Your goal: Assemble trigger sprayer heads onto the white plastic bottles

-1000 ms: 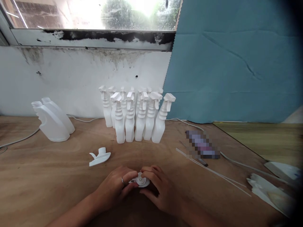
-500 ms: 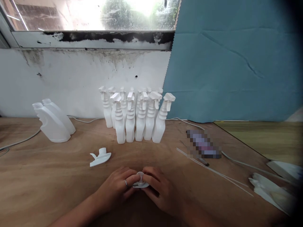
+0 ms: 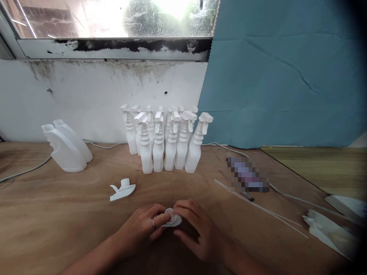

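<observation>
Pinching one small white cap together — left hand, right hand — bare table leftward.

White plastic spray bottles cluster on the wooden table, two uncapped white bottles left of them. White trigger piece lies between cluster and left hand.

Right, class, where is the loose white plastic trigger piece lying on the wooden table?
The loose white plastic trigger piece lies left of centre in the head view, in front of the cluster of white spray bottles and beyond the left hand.
</observation>
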`<state>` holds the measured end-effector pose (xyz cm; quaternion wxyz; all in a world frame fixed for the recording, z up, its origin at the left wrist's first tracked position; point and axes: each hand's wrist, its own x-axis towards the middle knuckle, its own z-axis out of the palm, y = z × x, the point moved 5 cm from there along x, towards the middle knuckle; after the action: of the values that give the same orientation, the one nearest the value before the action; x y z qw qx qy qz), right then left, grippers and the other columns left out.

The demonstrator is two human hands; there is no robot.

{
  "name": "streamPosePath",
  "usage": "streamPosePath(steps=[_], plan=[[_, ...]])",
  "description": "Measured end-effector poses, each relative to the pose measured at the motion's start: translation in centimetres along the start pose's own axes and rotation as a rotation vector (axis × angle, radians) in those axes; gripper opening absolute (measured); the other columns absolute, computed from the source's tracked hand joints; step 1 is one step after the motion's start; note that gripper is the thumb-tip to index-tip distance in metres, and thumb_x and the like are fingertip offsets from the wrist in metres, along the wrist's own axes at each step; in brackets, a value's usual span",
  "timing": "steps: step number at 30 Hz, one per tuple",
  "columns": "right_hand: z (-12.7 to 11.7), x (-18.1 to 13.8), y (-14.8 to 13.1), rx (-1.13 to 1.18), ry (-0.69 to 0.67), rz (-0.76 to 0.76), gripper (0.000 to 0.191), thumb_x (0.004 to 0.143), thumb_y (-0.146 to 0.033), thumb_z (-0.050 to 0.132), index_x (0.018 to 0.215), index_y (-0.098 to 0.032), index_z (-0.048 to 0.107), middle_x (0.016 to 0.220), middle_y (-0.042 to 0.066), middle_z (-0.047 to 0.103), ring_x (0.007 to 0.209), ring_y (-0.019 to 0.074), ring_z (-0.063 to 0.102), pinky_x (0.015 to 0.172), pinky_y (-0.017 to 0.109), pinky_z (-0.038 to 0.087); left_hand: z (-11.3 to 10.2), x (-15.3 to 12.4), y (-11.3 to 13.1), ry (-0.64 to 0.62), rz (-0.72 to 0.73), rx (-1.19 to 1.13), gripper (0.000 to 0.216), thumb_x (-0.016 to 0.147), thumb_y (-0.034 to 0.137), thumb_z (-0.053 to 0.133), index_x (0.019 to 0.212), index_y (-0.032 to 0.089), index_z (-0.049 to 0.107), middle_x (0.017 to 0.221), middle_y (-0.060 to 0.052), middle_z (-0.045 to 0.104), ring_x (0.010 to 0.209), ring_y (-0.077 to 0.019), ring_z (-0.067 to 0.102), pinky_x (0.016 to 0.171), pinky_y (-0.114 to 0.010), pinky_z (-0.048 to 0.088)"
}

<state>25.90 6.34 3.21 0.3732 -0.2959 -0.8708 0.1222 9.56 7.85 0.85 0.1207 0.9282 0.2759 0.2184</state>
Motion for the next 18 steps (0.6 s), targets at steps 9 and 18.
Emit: streamPosePath(steps=[9, 18], plan=[[-4.0, -1.8, 7.8, -0.683, 0.219, 0.451, 0.035, 0.090, -0.023, 0.045, 0.123, -0.015, 0.049, 0.127, 0.020, 0.052, 0.115, 0.0363, 0.049, 0.089, 0.056, 0.041, -0.1, -0.1, -0.3, -0.040, -0.030, -0.011, 0.030, 0.086, 0.010, 0.050, 0.112, 0.025, 0.050, 0.106, -0.004, 0.059, 0.089, -0.0160, 0.057, 0.078, -0.026, 0.046], [-2.6, -2.6, 8.4, -0.599, 0.018, 0.413, 0.040, 0.094, -0.020, 0.036, 0.131, -0.015, 0.049, 0.138, 0.014, 0.048, 0.126, 0.0275, 0.044, 0.103, 0.045, 0.039, 0.0, 0.0, -0.3, -0.016, -0.022, -0.017, 0.032, 0.086, 0.009, 0.051, 0.114, 0.025, 0.047, 0.107, -0.003, 0.060, 0.089, -0.0154, 0.057, 0.077, -0.026, 0.044]])
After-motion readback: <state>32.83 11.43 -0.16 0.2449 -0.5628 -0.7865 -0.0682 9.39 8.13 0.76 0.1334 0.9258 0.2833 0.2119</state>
